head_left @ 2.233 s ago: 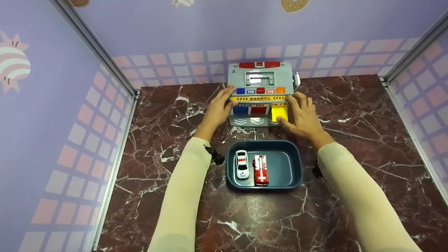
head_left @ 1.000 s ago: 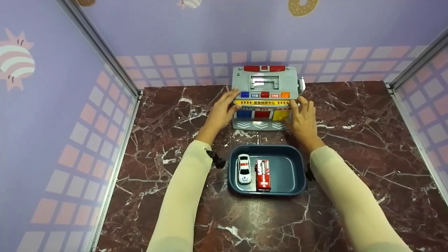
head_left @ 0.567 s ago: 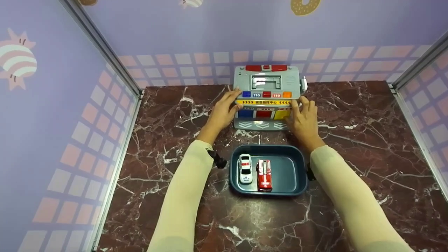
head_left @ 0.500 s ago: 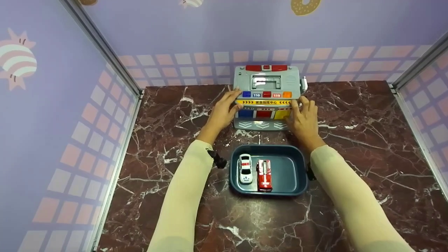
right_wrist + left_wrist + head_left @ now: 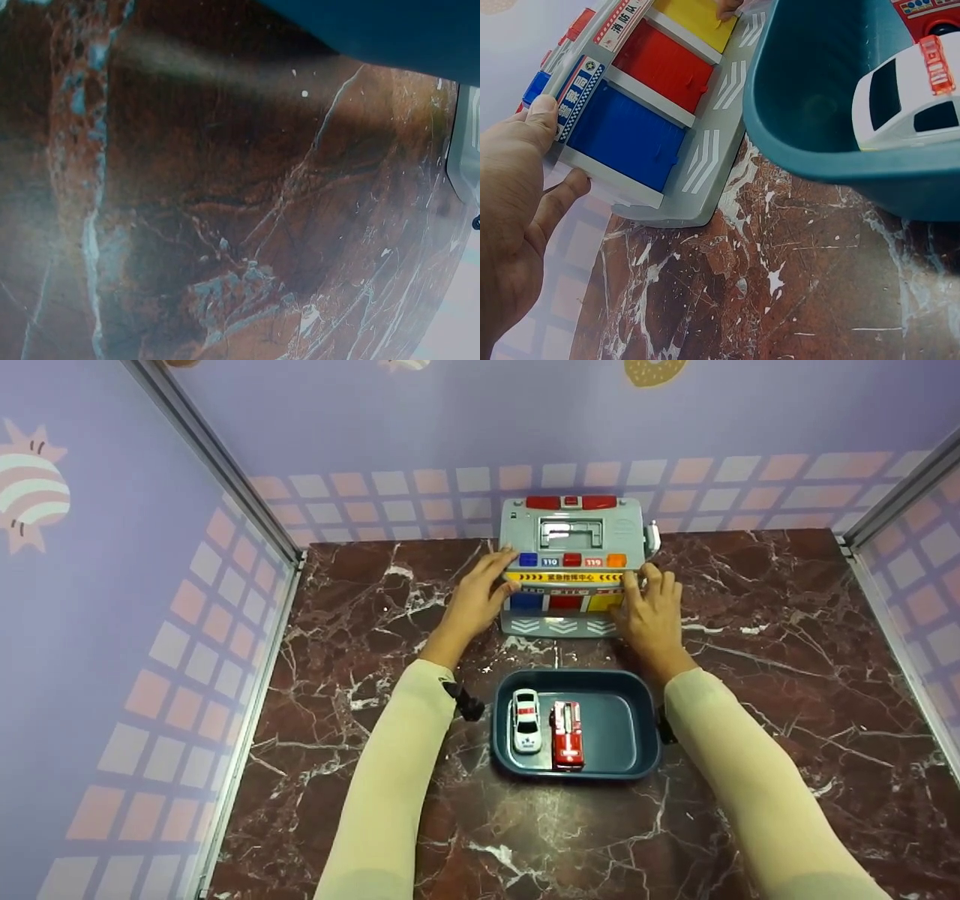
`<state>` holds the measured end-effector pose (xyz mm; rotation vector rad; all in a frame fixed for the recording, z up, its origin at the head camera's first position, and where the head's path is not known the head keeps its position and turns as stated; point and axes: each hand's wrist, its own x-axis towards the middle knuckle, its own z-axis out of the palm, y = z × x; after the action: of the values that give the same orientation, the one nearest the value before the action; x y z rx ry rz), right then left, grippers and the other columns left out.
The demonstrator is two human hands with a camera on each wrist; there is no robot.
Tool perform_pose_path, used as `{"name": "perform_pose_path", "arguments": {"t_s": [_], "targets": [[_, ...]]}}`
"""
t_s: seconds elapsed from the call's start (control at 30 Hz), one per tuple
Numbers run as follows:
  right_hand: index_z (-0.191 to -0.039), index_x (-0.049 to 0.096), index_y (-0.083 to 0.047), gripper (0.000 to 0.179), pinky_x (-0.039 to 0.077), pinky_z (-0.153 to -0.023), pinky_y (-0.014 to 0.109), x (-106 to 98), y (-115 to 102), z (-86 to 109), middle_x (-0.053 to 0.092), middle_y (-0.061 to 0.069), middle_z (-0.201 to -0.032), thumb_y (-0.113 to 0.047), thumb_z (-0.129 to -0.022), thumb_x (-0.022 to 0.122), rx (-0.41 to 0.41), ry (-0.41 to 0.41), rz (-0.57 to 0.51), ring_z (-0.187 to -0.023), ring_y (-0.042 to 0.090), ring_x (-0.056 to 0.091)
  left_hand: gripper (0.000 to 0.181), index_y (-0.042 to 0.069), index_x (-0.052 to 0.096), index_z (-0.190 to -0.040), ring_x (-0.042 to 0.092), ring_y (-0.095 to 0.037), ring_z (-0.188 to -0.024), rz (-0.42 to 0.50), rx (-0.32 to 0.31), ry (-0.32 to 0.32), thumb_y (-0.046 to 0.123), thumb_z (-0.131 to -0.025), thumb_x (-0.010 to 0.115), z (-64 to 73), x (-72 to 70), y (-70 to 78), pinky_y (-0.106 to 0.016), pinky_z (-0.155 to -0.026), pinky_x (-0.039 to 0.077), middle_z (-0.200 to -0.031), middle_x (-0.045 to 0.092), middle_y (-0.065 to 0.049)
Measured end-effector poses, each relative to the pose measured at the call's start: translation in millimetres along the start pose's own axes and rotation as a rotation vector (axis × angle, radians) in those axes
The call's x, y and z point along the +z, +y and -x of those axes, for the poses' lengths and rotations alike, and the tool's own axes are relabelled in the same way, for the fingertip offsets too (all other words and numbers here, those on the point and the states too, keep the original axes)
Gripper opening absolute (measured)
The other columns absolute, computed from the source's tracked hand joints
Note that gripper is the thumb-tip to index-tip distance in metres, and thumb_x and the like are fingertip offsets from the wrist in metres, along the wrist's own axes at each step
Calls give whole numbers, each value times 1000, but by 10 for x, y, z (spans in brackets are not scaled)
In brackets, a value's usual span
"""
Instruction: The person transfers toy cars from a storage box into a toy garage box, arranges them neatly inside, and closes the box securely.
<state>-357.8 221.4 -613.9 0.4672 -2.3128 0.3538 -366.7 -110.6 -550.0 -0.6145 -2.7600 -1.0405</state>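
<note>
A grey toy garage [image 5: 630, 521] with blue, red and yellow doors stands against the back wall. My left hand [image 5: 474, 596] grips its left side, with fingertips at the upper corner. In the left wrist view the blue door [image 5: 626, 135], red door [image 5: 664, 64] and yellow door [image 5: 697, 19] are all down. My right hand [image 5: 651, 615] holds the garage's right front corner, bent fingers near the yellow strip, thumb at the yellow door. A right-hand fingertip shows beside that door in the left wrist view. The right wrist view does not show the right hand.
In front of the garage sits a dark blue tray [image 5: 637, 769]. It holds a white toy police car [image 5: 526, 724] on the left and a red toy fire engine [image 5: 567, 735] beside it. Brown marbled tabletop [image 5: 337, 780] spreads around, with purple patterned walls [image 5: 420, 427] enclosing it.
The yellow door, swung outward at first, is now down flush with the others. My right hand's thumb has moved in with it. My left hand keeps its place on the garage.
</note>
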Motion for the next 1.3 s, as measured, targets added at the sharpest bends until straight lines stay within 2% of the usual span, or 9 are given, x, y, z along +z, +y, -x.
{"name": "perform_pose_path", "arguments": {"t_s": [0.2, 0.47, 0.67, 1.03, 1.17, 1.3], "targets": [[-135, 48, -9, 65, 41, -80, 59, -41, -3, 8, 45, 20, -134, -19, -86, 90, 14, -16, 18, -100, 48, 46, 69, 18, 48, -168, 46, -37, -161, 3, -5, -8, 45, -106, 62, 3, -8, 39, -57, -131, 42, -177, 44, -4], [-133, 51, -7, 65, 39, -76, 61, -67, -6, -18, 47, 21, -130, -19, -84, 92, 14, 15, 32, -97, 50, 46, 66, 19, 48, -169, 45, -33, -163, 19, -1, -15, 42, -108, 63, -4, -37, 91, -51, -134, 39, -177, 44, -3], [-131, 51, -7, 60, 39, -78, 61, -103, 4, -38, 48, 22, -128, -19, -87, 89, 13, 23, 43, -98, 50, 46, 66, 19, 49, -168, 46, -35, -162, 17, 8, -14, 42, -108, 65, -29, -35, 122, -54, -132, 41, -177, 44, -3], [-135, 50, -9, 63, 40, -78, 60, -102, 14, -22, 47, 22, -131, -17, -87, 90, 10, 33, 17, -97, 50, 46, 66, 19, 47, -169, 44, -35, -163, 8, 17, -26, 41, -109, 64, -59, -48, 105, -53, -134, 38, -178, 42, -4], [-137, 50, -7, 66, 41, -75, 59, -97, 4, 19, 48, 24, -133, -17, -86, 90, 4, 12, -27, -97, 50, 46, 67, 18, 47, -169, 44, -36, -163, 4, 7, -31, 41, -109, 64, -35, -42, 75, -53, -135, 37, -178, 42, -5], [-141, 51, -5, 65, 43, -76, 60, -139, -29, 34, 48, 25, -138, -15, -87, 85, 6, -57, -81, -101, 51, 48, 66, 16, 47, -169, 45, -36, -162, -3, -1, -35, 41, -110, 63, 2, -53, 37, -52, -134, 38, -177, 43, -7]]}}
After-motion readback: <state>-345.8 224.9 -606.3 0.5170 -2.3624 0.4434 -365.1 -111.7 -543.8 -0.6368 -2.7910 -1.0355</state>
